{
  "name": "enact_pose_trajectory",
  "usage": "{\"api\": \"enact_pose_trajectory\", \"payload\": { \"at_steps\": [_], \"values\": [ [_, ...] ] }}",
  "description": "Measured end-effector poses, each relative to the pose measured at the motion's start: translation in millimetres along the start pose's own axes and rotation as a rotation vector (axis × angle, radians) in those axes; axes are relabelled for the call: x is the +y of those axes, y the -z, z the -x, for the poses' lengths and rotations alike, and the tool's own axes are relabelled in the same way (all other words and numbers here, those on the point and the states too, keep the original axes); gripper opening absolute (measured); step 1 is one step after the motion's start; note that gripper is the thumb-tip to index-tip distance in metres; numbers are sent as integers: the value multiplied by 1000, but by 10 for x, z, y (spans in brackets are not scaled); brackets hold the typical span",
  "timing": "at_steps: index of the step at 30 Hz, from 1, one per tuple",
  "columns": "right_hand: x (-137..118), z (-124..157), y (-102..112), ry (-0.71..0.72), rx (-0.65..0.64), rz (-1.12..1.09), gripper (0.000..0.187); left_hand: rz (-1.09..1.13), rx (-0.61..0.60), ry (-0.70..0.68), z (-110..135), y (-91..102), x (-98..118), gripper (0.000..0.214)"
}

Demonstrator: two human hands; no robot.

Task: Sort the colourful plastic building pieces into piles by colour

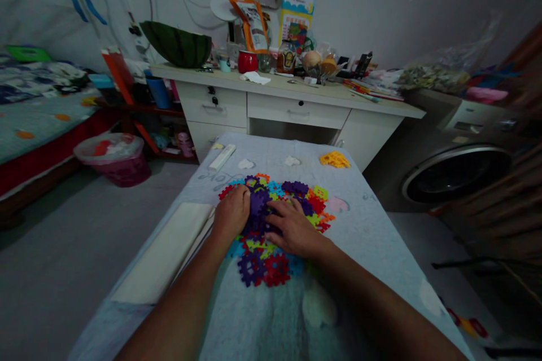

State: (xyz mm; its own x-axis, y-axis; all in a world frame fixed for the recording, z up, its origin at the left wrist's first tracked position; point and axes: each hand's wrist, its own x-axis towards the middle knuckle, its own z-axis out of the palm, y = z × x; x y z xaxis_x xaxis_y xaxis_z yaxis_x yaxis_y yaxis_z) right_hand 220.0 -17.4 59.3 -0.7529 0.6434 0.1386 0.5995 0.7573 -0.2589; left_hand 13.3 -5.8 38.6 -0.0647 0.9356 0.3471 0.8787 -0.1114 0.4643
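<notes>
A pile of flat, notched plastic building pieces point(276, 269) in purple, red, blue, lime and orange lies on the cloth-covered table. My left hand point(232, 213) is at the pile's left side, its fingers closed on the edge of a purple notched building piece point(258, 203) that looks tilted up. Over the middle of the pile, my right hand point(292, 228) has its fingers spread, the tips touching purple pieces. Its palm hides some of the pieces beneath. Loose red and orange pieces show to the right of that hand.
A white remote control point(222, 158) and a small yellow heap point(334, 159) lie toward the table's far end. A long cream-white item point(169, 254) rests along the left edge. Beyond stands a cluttered white desk point(296, 104); a washing machine point(457, 163) is at right.
</notes>
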Motion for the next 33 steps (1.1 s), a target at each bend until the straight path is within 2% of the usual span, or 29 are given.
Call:
{"api": "enact_pose_trajectory", "payload": {
  "at_steps": [3, 6, 9, 12, 15, 17, 19, 21, 23, 26, 28, 31, 33],
  "values": [
    [185, -8, -9, -96, -40, 57, 30, 128, -17, -35, 13, 31, 39, 30],
    [367, -37, 4, -168, -28, 90, 34, 191, -100, -99, 39, 13, 100, 32],
    [516, -92, 24, -292, 9, 130, 37, 199, -188, -205, 65, -37, 155, 28],
    [561, -143, 33, -388, 107, 118, 35, 208, -220, -278, 76, -52, 188, 23],
    [456, -188, 21, -262, 203, 31, 36, 251, -207, -282, 65, -11, 199, 19],
    [357, -225, 3, -127, 176, -14, 36, 281, -174, -265, 50, 23, 193, 14],
    [310, -274, -12, -69, 95, -12, 35, 277, -114, -243, 37, 41, 170, 14],
    [354, -329, -15, -116, 24, 27, 36, 205, -24, -201, 32, 29, 132, 16],
    [468, -377, 0, -223, -18, 71, 40, 69, 45, -128, 36, -8, 84, 16],
    [609, -392, 59, -377, -40, 108, 48, -137, 23, -10, 59, -84, 24, 30],
    [577, -333, 112, -402, -28, 118, 50, -197, -22, 28, 77, -123, 4, 42],
    [315, -126, 184, -248, -30, 60, 51, -217, -64, 40, 97, -146, -3, 48],
    [94, 50, 205, -91, -94, -26, 57, -211, -78, 26, 101, -149, -4, 50]
  ]
}}
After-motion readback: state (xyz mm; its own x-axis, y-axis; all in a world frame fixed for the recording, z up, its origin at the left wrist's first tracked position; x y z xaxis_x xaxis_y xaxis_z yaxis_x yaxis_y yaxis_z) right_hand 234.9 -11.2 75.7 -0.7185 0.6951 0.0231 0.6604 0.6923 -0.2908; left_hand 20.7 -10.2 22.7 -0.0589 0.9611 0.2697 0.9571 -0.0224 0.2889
